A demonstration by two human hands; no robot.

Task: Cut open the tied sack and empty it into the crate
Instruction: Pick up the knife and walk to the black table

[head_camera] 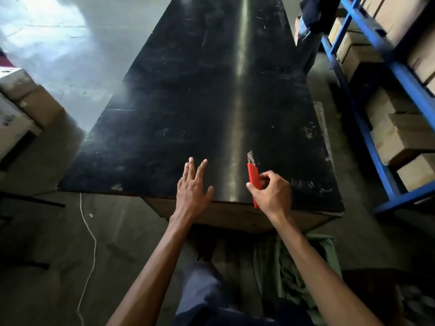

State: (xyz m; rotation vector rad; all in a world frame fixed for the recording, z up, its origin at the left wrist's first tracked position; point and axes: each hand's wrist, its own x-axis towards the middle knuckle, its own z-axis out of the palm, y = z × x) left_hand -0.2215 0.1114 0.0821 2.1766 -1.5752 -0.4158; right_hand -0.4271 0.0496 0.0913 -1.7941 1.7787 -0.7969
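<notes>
My right hand (270, 191) grips a red utility knife (253, 177) near the front edge of a long black table (188, 102); the blade is out and points away from me. Just to its left, my left hand (193, 184) lies flat over the table's front edge with the fingers spread and nothing in it. Green cloth (294, 274), possibly the sack, lies on the floor under the table's front right corner. No crate is in view.
A blue metal rack (376, 102) with cardboard boxes (400, 142) stands along the right. Stacked cartons (26, 104) sit at the left. A white cord (90, 243) trails across the concrete floor. My leg in dark trousers (200, 290) is below.
</notes>
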